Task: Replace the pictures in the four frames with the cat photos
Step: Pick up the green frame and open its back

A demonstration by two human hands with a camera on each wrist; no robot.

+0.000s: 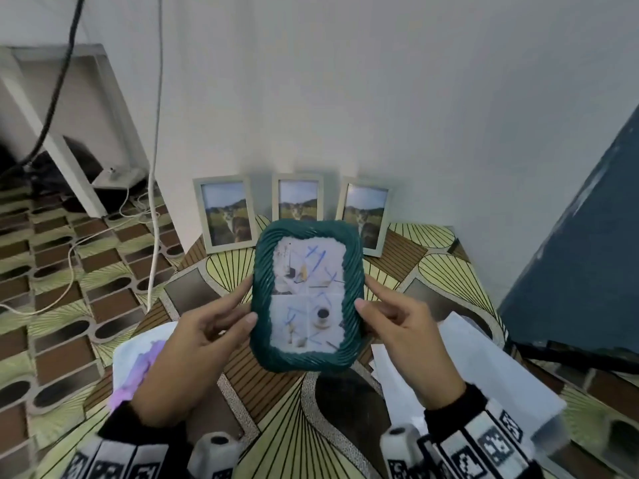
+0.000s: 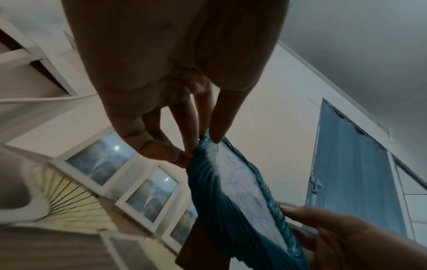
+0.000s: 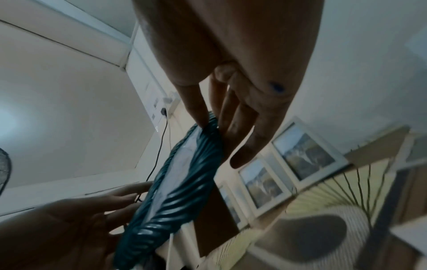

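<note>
Above the patterned green-and-brown mat [image 1: 446, 267], in the head view, a dark teal ribbed oval-cornered picture frame [image 1: 307, 293] is held upright between both hands, showing a pale collage picture. The left hand [image 1: 193, 347] pinches its left edge, the right hand [image 1: 401, 330] its right edge. Behind, three pale grey-green frames with cat photos [image 1: 226, 213] lean against the white wall [image 1: 380, 98]. The left wrist view alone shows a blue door [image 2: 353, 164]; the thumb and fingers [image 2: 161, 151] clamp the frame rim. The right wrist view alone shows a black cable [image 3: 159, 146] running down the wall.
</note>
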